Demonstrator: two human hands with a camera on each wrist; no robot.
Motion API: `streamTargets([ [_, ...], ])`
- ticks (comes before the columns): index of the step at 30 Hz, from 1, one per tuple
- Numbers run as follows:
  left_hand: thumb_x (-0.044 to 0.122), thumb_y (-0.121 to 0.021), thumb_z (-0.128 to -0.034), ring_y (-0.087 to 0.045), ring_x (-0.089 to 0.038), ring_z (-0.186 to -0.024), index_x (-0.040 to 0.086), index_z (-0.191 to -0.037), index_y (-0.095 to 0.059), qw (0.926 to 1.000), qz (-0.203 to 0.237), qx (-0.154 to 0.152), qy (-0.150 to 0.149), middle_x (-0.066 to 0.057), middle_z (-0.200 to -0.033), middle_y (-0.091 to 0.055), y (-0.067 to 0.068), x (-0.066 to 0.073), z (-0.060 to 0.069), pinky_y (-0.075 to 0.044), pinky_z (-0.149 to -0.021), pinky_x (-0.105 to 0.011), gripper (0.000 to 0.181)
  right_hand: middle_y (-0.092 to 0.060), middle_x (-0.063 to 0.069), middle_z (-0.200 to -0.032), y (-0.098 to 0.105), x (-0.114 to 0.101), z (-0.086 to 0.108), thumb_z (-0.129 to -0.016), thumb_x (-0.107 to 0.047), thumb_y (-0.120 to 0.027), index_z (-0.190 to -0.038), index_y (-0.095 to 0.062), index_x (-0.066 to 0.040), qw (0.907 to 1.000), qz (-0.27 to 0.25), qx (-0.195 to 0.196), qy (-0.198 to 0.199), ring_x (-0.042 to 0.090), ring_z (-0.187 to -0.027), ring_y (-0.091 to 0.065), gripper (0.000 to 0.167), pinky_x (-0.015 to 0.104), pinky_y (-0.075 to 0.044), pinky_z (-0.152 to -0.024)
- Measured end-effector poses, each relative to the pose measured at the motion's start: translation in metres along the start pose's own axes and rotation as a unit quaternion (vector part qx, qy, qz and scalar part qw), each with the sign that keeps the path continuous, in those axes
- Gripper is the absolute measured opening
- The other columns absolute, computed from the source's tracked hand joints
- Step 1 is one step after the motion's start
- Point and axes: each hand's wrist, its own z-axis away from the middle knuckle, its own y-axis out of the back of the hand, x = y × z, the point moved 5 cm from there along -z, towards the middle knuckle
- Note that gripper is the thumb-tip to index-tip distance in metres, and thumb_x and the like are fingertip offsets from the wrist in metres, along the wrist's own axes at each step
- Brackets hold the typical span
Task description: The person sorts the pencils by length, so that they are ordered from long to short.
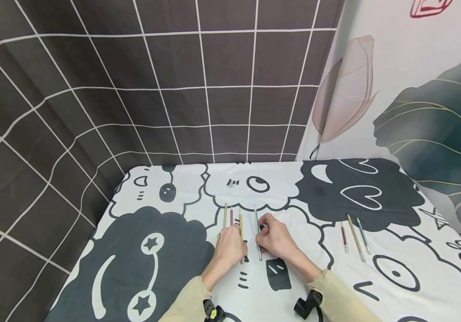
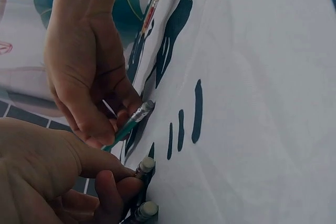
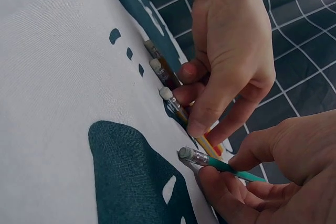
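Observation:
My left hand [image 1: 230,245] pinches a yellow pencil [image 1: 241,223] near its eraser end, low over the patterned cloth. Beside that pencil, to its left, lie a red pencil [image 1: 232,217] and a gold-coloured pencil [image 1: 225,215], partly covered by the same hand. Their eraser ends line up in the right wrist view, where the red pencil [image 3: 164,74] sits between the other two. Between thumb and fingers, my right hand [image 1: 276,237] holds a green pencil [image 3: 226,166], its white eraser end toward me. A narrow gap separates the green pencil from the yellow one.
Farther right on the cloth [image 1: 307,295] lie another red pencil [image 1: 344,239], a gold-coloured pencil [image 1: 356,238] and a green pencil [image 1: 363,236], spaced apart. A dark gridded curtain [image 1: 230,107] hangs behind and at the left; a leaf-printed curtain [image 1: 399,89] hangs at the right.

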Motion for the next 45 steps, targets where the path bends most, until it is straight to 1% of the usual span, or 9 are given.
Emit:
streamTargets([
  [4, -0.011, -0.069, -0.0700, -0.054, -0.017, -0.049, 0.003, -0.074, -0.057, 1.0000, 0.000, 0.001, -0.004, -0.004, -0.058, -0.051, 0.001, 0.001, 0.000, -0.044, -0.040, -0.027, 0.019, -0.059, 0.002, -0.068, 0.000, -0.002, 0.001, -0.072, 0.008, -0.065, -0.105, -0.057, 0.002, 1.0000, 0.004, 0.003, 0.005, 0.012, -0.045, -0.059, 0.034, 0.028, -0.047, -0.047],
  [10, -0.011, -0.069, -0.0721, -0.054, -0.015, -0.047, 0.001, -0.075, -0.058, 1.0000, 0.009, -0.001, -0.003, -0.004, -0.058, -0.051, 0.001, 0.000, 0.001, -0.043, -0.038, -0.025, 0.016, -0.059, 0.002, -0.068, -0.004, -0.005, 0.001, -0.072, 0.009, -0.065, -0.105, -0.057, 0.004, 1.0000, -0.006, 0.000, 0.001, 0.012, -0.045, -0.060, 0.034, 0.028, -0.049, -0.048],
  [18, -0.010, -0.073, -0.0730, -0.055, -0.016, -0.049, -0.001, -0.077, -0.060, 1.0000, 0.006, 0.000, -0.003, -0.006, -0.060, -0.053, 0.001, 0.000, 0.001, -0.044, -0.039, -0.024, 0.016, -0.061, 0.001, -0.066, -0.009, -0.006, 0.000, -0.072, 0.009, -0.067, -0.104, -0.057, 0.004, 1.0000, -0.006, 0.000, 0.001, 0.012, -0.044, -0.059, 0.033, 0.028, -0.049, -0.047],
  [24, -0.009, -0.073, -0.0730, -0.055, -0.016, -0.049, 0.001, -0.075, -0.059, 1.0000, 0.000, 0.003, -0.004, -0.005, -0.060, -0.053, 0.002, 0.000, 0.001, -0.044, -0.040, -0.025, 0.017, -0.061, 0.003, -0.067, -0.010, -0.007, 0.001, -0.073, 0.008, -0.067, -0.105, -0.057, 0.005, 1.0000, -0.001, 0.001, -0.002, 0.012, -0.045, -0.059, 0.034, 0.029, -0.050, -0.047],
  [32, -0.008, -0.073, -0.0739, -0.055, -0.015, -0.048, 0.000, -0.076, -0.061, 1.0000, -0.003, 0.000, -0.005, -0.005, -0.060, -0.054, 0.003, 0.000, 0.001, -0.044, -0.039, -0.024, 0.015, -0.061, 0.003, -0.066, -0.014, -0.009, -0.001, -0.073, 0.008, -0.067, -0.103, -0.057, 0.005, 0.9998, -0.003, -0.014, -0.012, 0.013, -0.045, -0.060, 0.032, 0.029, -0.050, -0.047],
  [37, -0.008, -0.074, -0.0732, -0.054, -0.015, -0.048, 0.002, -0.074, -0.061, 0.9999, -0.012, 0.003, -0.008, -0.004, -0.059, -0.053, 0.003, 0.001, 0.000, -0.043, -0.038, -0.024, 0.016, -0.060, 0.004, -0.066, -0.018, -0.010, -0.003, -0.073, 0.008, -0.066, -0.102, -0.056, 0.005, 0.9994, -0.005, -0.028, -0.019, 0.013, -0.045, -0.060, 0.031, 0.028, -0.050, -0.046],
  [41, -0.009, -0.072, -0.0731, -0.054, -0.015, -0.047, 0.001, -0.075, -0.061, 0.9999, -0.008, 0.000, -0.008, -0.005, -0.059, -0.054, 0.002, 0.001, 0.001, -0.042, -0.038, -0.024, 0.015, -0.060, 0.004, -0.065, -0.019, -0.010, -0.004, -0.073, 0.008, -0.067, -0.102, -0.056, 0.006, 0.9992, -0.005, -0.031, -0.026, 0.013, -0.045, -0.060, 0.030, 0.028, -0.049, -0.045],
  [45, -0.011, -0.071, -0.0725, -0.054, -0.014, -0.047, 0.000, -0.077, -0.062, 0.9999, -0.005, -0.002, -0.009, -0.005, -0.059, -0.055, 0.002, 0.001, 0.001, -0.042, -0.037, -0.023, 0.014, -0.060, 0.004, -0.064, -0.019, -0.011, -0.004, -0.073, 0.008, -0.066, -0.102, -0.056, 0.007, 0.9992, -0.003, -0.032, -0.022, 0.014, -0.045, -0.061, 0.031, 0.028, -0.049, -0.045],
])
